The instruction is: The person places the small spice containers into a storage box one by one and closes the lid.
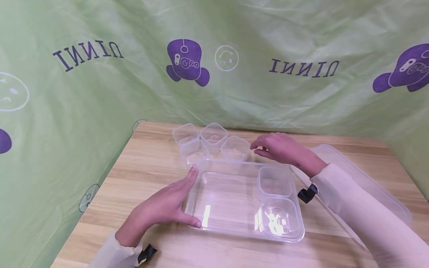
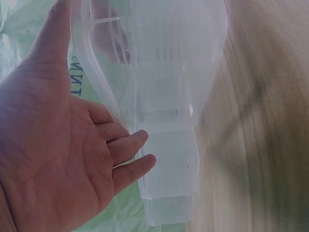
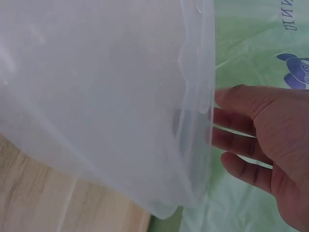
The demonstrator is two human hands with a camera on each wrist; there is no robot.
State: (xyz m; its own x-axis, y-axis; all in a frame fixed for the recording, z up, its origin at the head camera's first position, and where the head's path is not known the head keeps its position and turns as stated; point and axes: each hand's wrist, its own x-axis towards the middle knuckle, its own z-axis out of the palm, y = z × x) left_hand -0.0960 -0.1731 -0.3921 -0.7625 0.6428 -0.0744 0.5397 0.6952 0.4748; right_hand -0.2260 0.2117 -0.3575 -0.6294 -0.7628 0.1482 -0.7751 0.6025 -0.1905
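A large clear rectangular plastic container (image 1: pixel 228 232) lies on the wooden table, with two small clear square cups at its right end: a rear cup (image 1: pixel 275 182) and a front cup (image 1: pixel 275 221). My left hand (image 1: pixel 167 203) is at the container's left side, thumb and fingers spread apart along the rim. In the left wrist view its fingers (image 2: pixel 128 147) lie loosely bent beside the clear plastic. Behind the container, my right hand (image 1: pixel 279 149) hovers with relaxed, slightly bent fingers, their tips close to the right edge of a small clear cup (image 1: pixel 235 148).
Left of that cup, several more small cups stand together, among them a back cup (image 1: pixel 213 134) and a left cup (image 1: pixel 186 134). A flat translucent lid (image 1: pixel 365 182) lies on the table (image 1: pixel 134 167) to the right, partly under my right forearm. Green printed cloth (image 1: pixel 140 89) hangs behind the table.
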